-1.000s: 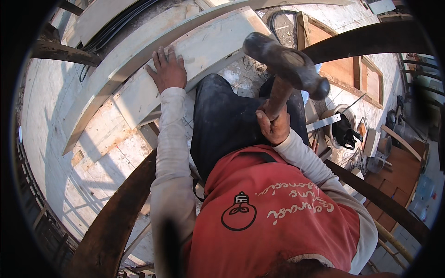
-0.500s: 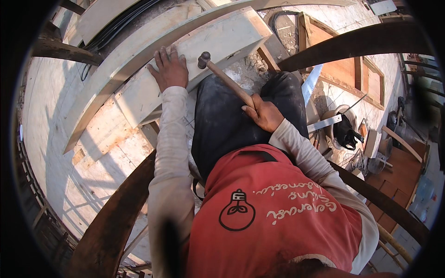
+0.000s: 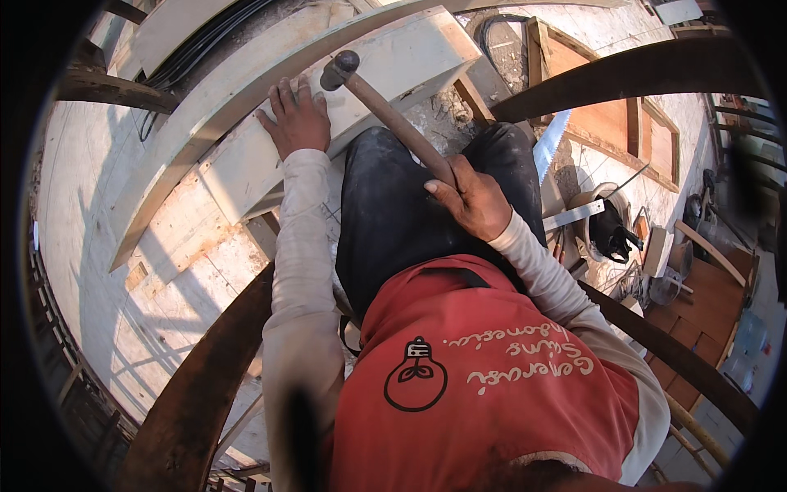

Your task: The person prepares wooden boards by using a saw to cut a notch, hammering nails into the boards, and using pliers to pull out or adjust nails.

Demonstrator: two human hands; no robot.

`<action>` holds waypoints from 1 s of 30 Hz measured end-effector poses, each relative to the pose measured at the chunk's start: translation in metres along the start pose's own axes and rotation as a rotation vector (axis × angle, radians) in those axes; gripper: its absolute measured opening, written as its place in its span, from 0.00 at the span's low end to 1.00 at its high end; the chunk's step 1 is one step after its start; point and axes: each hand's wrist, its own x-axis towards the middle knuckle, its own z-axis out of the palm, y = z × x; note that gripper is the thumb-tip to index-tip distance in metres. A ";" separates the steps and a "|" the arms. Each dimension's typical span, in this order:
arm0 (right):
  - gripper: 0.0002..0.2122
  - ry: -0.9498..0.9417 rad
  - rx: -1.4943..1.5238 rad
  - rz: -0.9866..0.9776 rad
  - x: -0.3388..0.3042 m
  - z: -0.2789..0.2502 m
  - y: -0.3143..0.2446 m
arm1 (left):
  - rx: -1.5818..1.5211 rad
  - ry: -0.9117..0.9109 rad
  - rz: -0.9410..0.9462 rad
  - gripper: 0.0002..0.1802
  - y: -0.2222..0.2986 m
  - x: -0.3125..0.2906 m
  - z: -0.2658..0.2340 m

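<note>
My right hand (image 3: 477, 202) is wrapped round the lower handle of a ball-peen hammer (image 3: 397, 127). Its wooden handle slants up and left, and its dark metal head is over the top of a long pale wooden box-like piece (image 3: 402, 59). Whether the head touches the wood I cannot tell. Flat on the same piece, to the left of the hammer head, lies my left hand (image 3: 297, 120) with its fingers spread. Both of my knees are beside the near face of the wood.
A long pale board (image 3: 168, 160) runs along the far side. Black cable (image 3: 209, 49) lies beyond it. To the right are a saw blade (image 3: 552, 141), a steel square (image 3: 574, 216), a bucket (image 3: 584, 238) and wood-framed orange panels (image 3: 602, 123). A dark beam (image 3: 639, 78) crosses there.
My right hand has lifted the hammer, and its head has moved up and to the left, nearer the camera. My left hand has stayed nearly in place on the wood.
</note>
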 end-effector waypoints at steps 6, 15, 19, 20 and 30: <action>0.17 -0.100 -0.216 0.119 0.009 0.028 0.046 | -0.033 0.052 0.010 0.28 0.004 0.004 -0.002; 0.17 -0.093 -0.178 0.161 0.010 0.033 0.056 | -0.067 0.013 0.003 0.29 0.004 0.005 -0.006; 0.17 -0.024 -0.069 0.128 -0.002 0.024 0.041 | -0.102 -0.045 -0.011 0.29 0.005 0.005 -0.006; 0.17 -0.032 -0.112 0.147 0.003 0.028 0.046 | -0.125 -0.011 -0.006 0.29 0.007 0.008 -0.004; 0.22 0.073 0.271 0.192 -0.060 0.022 0.074 | -0.180 -0.304 0.077 0.75 0.011 0.008 -0.036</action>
